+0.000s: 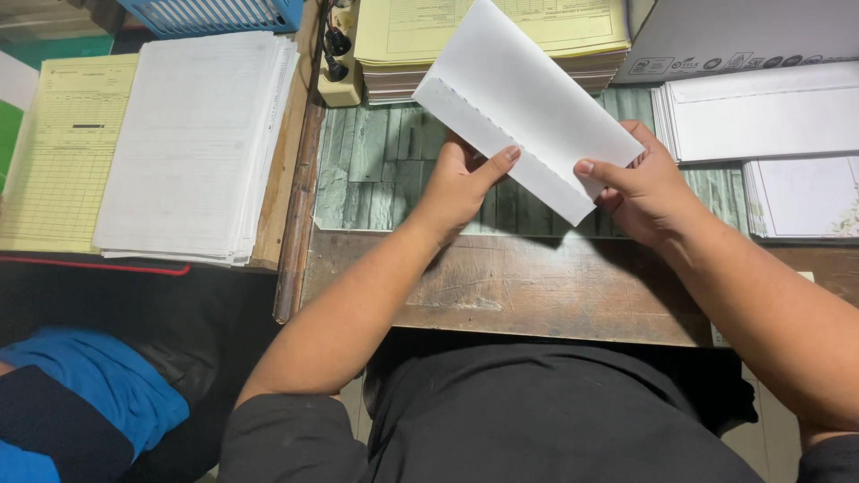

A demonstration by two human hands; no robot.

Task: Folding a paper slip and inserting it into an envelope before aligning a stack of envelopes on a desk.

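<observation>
A folded white sheet of paper (523,98) is held up over the wooden desk (501,286), tilted with its long side running from upper left to lower right. My left hand (456,183) pinches its lower left edge with the thumb on top. My right hand (649,192) grips the lower right corner, thumb pressed on the face of the sheet. One long edge of the sheet looks perforated or serrated.
A thick stack of white sheets (192,143) lies on yellow forms (63,152) at the left. More yellow forms (420,31) are stacked at the back, with white paper piles (761,112) and a box (743,36) at the right. A blue tray (210,13) is at top left.
</observation>
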